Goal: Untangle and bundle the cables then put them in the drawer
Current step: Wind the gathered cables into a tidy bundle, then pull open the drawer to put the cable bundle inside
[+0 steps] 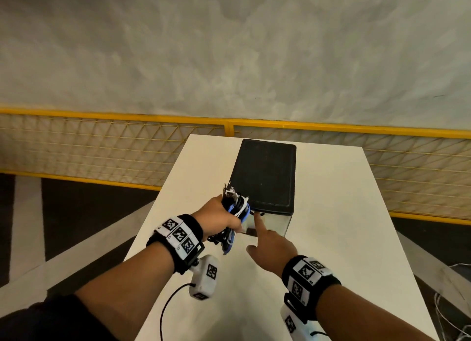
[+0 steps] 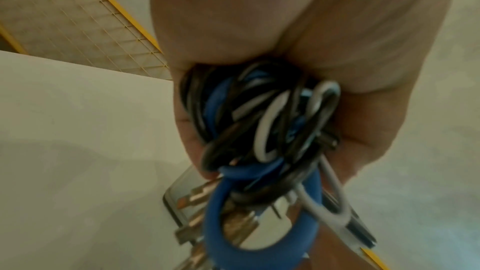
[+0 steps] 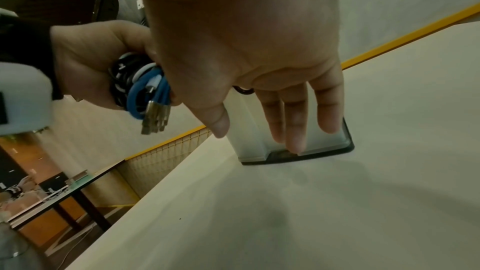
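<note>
My left hand (image 1: 220, 219) grips a coiled bundle of blue, black and white cables (image 1: 235, 207), plugs sticking out at both ends. The left wrist view shows the cable bundle (image 2: 259, 130) in my curled fingers. It hangs just left of the front of a small drawer unit (image 1: 265, 177) with a black top and translucent front. My right hand (image 1: 270, 243) reaches to that front, index finger straight with its tip near the top edge. In the right wrist view my fingers (image 3: 293, 126) lie straight over the drawer front (image 3: 246, 143), tips at the dark handle recess. The drawer looks closed.
The drawer unit stands on a white table (image 1: 331, 251). A yellow mesh fence (image 1: 114, 142) runs behind it before a grey wall. Loose white wires (image 1: 453, 315) lie on the floor at right. Another table (image 3: 52, 194) stands farther off.
</note>
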Tool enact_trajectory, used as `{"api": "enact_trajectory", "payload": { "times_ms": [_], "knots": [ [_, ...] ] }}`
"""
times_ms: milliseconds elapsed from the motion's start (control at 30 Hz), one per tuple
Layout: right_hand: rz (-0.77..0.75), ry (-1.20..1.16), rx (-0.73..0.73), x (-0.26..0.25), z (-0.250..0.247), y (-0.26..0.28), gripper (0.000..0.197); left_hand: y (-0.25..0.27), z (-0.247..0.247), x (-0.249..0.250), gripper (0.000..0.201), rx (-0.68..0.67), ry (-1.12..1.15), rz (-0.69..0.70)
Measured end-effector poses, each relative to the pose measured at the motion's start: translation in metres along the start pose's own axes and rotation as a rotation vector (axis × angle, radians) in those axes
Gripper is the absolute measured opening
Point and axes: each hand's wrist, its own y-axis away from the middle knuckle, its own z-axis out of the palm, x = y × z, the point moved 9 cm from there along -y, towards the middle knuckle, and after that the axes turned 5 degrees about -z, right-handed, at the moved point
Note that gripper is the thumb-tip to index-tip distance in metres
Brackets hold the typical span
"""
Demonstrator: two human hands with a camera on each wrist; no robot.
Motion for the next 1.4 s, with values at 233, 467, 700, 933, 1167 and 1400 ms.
{"api": "enact_trajectory", "payload": {
  "times_ms": [233, 467, 700, 933, 1167, 1400],
  "knots": [
    [0.059, -0.023, 0.065, 0.008, -0.004, -0.003, 0.084, 0.002, 0.013, 0.003, 0.027, -0.043, -0.038, -0.013],
    [0.071, 0.084, 0.073, 0.001, -0.016, 0.028, 0.054, 0.009, 0.019, -0.002, 0.027, -0.102, -0.075, -0.026],
    [0.032, 0.180, -0.074, -0.011, 0.016, 0.101, 0.065, 0.015, 0.018, -0.002, 0.023, -0.140, -0.059, -0.057],
    [-0.012, 0.268, -0.211, -0.029, 0.038, 0.143, 0.070, 0.018, 0.017, -0.001, 0.020, -0.146, -0.077, -0.093],
    [-0.057, 0.237, -0.255, -0.030, 0.045, 0.162, 0.079, 0.020, 0.021, -0.001, 0.028, -0.124, -0.110, -0.097],
    [-0.044, 0.231, -0.252, -0.031, 0.043, 0.165, 0.079, 0.031, 0.048, -0.010, 0.011, -0.218, -0.138, -0.182]
  ]
}}
